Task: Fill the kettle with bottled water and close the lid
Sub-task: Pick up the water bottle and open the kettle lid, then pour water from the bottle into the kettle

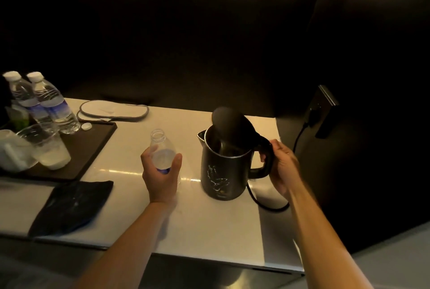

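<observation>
A black electric kettle point(223, 170) stands on the white counter point(209, 226), its lid point(229, 123) flipped up so the inside shows. My right hand point(282, 167) grips the kettle's handle point(266, 158). To the kettle's left, my left hand point(162, 177) holds an uncapped clear plastic bottle point(160, 146) upright; it looks nearly empty. A white bottle cap point(86, 126) lies on the dark tray point(93, 146) at the left.
Two capped full water bottles point(44, 104) stand on the tray beside clear cups point(50, 149) and a white container point(11, 151). A dark cloth point(72, 207) lies near the front edge. White slippers point(114, 110) sit at the back. The kettle's cord point(300, 139) runs to a wall socket point(318, 111).
</observation>
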`<state>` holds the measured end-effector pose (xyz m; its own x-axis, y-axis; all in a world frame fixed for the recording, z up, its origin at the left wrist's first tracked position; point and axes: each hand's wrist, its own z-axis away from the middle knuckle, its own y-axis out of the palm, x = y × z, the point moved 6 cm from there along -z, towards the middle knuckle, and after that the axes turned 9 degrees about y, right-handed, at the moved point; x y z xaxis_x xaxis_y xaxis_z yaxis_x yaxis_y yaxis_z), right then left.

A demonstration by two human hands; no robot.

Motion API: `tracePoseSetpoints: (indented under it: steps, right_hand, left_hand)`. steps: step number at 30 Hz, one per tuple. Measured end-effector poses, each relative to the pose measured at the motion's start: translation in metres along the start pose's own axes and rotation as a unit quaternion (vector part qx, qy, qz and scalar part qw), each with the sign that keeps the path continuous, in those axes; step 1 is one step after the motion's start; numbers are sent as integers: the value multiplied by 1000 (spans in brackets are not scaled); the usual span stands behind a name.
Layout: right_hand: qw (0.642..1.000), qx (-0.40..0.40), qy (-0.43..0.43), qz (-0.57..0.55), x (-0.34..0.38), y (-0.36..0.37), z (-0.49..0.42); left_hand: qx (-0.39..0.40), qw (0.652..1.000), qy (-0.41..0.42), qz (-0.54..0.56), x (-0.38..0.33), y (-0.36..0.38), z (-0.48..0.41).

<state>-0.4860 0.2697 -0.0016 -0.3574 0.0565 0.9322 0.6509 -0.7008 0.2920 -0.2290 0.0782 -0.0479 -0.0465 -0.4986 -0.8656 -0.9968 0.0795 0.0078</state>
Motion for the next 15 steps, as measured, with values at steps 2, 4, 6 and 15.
tracePoseSetpoints:
  steps: [2,4,6,15]
  right_hand:
    - [1000,2,1,3,0,-1,1]
    - [1000,-7,9,5,1,-2,3]
    - [999,-28,6,42,2,-2,5]
    - [923,16,-158,351,42,48,32]
  left_hand:
    - [3,1000,0,-5,-3,1,0]
    - [6,1000,0,-3,-7,0,-1]
    - [5,1000,2,-4,-9,0,-3]
    - [17,999,33,-12,-19,1,-18]
